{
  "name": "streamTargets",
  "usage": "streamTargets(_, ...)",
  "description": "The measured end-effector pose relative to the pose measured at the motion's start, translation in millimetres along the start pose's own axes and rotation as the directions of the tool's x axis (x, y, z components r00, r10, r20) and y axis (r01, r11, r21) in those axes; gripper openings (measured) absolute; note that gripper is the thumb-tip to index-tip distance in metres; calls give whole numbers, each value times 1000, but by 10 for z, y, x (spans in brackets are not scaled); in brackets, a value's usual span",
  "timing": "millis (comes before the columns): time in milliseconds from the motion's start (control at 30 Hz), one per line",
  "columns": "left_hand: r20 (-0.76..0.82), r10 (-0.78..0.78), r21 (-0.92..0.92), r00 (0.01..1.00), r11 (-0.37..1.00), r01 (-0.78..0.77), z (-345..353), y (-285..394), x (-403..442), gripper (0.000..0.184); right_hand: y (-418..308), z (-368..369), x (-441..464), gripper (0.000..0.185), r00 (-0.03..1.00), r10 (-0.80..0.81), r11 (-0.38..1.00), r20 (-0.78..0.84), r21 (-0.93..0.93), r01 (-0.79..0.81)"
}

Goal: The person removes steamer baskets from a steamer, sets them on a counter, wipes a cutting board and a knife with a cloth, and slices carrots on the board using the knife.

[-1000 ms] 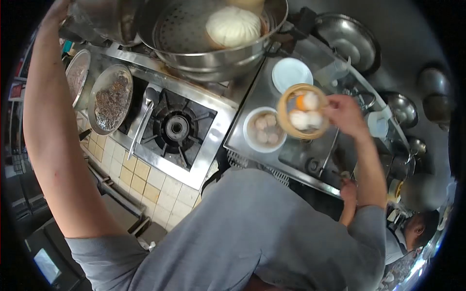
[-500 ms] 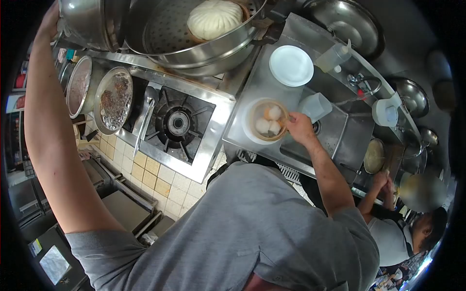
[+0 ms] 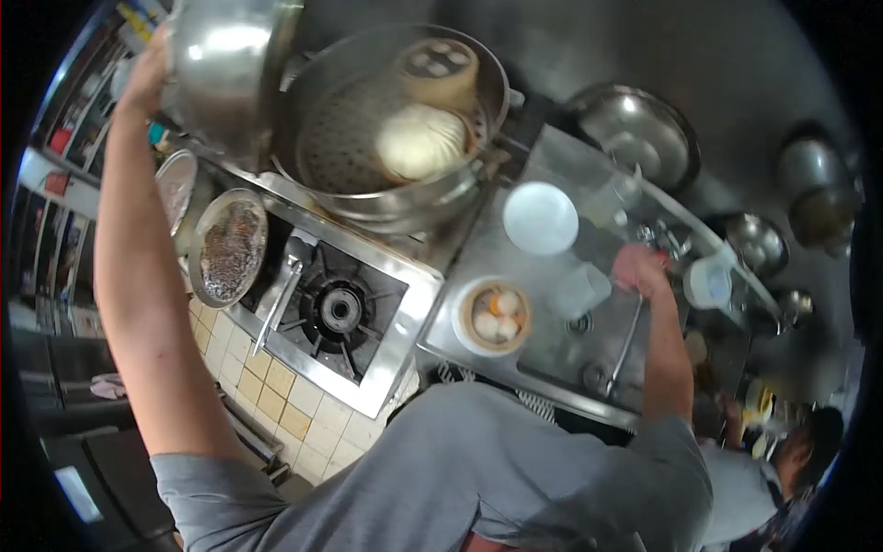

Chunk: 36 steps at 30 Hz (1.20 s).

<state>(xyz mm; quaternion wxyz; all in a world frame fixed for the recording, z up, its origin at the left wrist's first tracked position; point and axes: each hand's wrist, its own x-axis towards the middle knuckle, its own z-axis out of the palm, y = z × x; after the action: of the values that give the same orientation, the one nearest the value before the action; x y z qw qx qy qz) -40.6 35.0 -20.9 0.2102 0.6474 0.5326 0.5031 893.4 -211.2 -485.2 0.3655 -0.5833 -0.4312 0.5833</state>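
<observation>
Steel lid (image 3: 221,92): tilted up at the left of the steamer (image 3: 336,152); it looked stiff and bulky, probably slick and hot if steam had reached it.
Left hand (image 3: 147,78): curled at the lid's outer edge, holding it, with the fingertips partly hidden.
Lid hold: no handle showed; the outer edge, away from the steamer, seemed the safer place to grip.
Right hand (image 3: 647,273): over the sink, just beside the tap (image 3: 679,241); blur meant I could not tell whether its fingers held anything.
Bamboo basket (image 3: 468,317): rested on the white bowl (image 3: 457,317) on the counter; likely light and stiff, best taken by opposite sides of the rim and kept level.
Dumplings (image 3: 486,324): sat inside the basket, likely soft and easily torn.
Bun (image 3: 421,145): sat in the steamer, likely soft and easily dented, better lifted by the base beneath.
</observation>
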Motion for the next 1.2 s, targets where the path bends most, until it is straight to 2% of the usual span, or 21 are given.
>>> streamTargets(33,-80,45,42,996,998,-42,58,-13,-11,62,-69,-68,156,23,955,195,830,225,-556,-39)
streamTargets(67,-116,55,48,992,998,-49,55,-29,-32,62,-568,277,128,23,996,-69,659,58,-747,90)
streamTargets(100,-80,64,93,995,994,-56,56,-28,-23,64,-1176,717,61,23,924,-357,371,-135,-929,7)
streamTargets(133,-40,66,136,997,989,-60,67,20,-19,67,-1799,1171,-12,23,763,-576,197,-294,-956,-219)
streamTargets(200,-25,68,141,997,988,-64,143,214,-208,66,-2848,1607,73,29,676,-722,150,-146,-987,-53)
streamTargets(267,12,70,143,997,987,-71,213,354,-315,66,-3708,2310,77,36,574,-806,82,147,-932,354)
streamTargets(300,7,32,132,999,991,-32,213,382,-323,66,-3907,2557,324,43,480,-828,-68,289,-903,425)
streamTargets(333,3,-7,119,1000,993,7,231,411,-344,66,-4115,2856,486,46,463,-795,-126,391,-854,504)
streamTargets(367,-22,-37,99,999,994,39,274,472,-410,65,-4241,3093,703,49,512,-732,-137,449,-834,535)
streamTargets(433,-14,-34,98,999,995,35,244,442,-399,64,-4327,3430,1193,53,666,-601,-244,442,-895,373)
streamTargets(467,7,-33,100,999,994,32,228,413,-387,63,-4393,3517,1301,53,665,-601,-245,444,-894,376)
streamTargets(533,0,-61,79,998,995,61,177,380,-353,63,-4443,3624,1417,58,904,-274,-274,329,-927,255)
streamTargets(667,-32,-94,-34,995,995,93,125,295,-388,63,-4458,3636,1480,59,900,-325,-139,290,-956,257)
streamTargets(800,-100,-62,-3,993,998,62,137,272,-382,64,-4451,3607,1455,42,828,-393,-238,400,-914,329)
streamTargets(833,-85,-70,-27,994,997,68,122,260,-373,63,-4494,3615,1433,36,777,-419,-252,469,-882,397)
streamTargets(900,-70,-80,-48,994,996,77,95,237,-361,63,-4478,3668,1399,31,774,-372,-325,512,-853,408)
streamTargets(967,-13,12,39,1000,999,-12,100,246,-330,64,-4462,3701,1394,27,771,-328,-395,546,-821,413)
streamTargets(1033,10,-49,13,999,999,49,138,328,-330,65,-4468,3716,1437,25,681,-374,-467,629,-762,448)
streamTargets(1100,36,-115,-9,993,993,115,246,489,-435,67,-4586,3708,1360,23,641,-476,-381,602,-798,466)
streamTargets(1167,-106,-74,64,992,995,81,401,661,-555,42,-4733,3573,1293,22,604,-577,-288,550,-829,479)
streamTargets(1200,-98,-68,62,993,995,74,438,704,-579,42,-4805,3380,1285,22,473,-655,-320,589,-783,533)
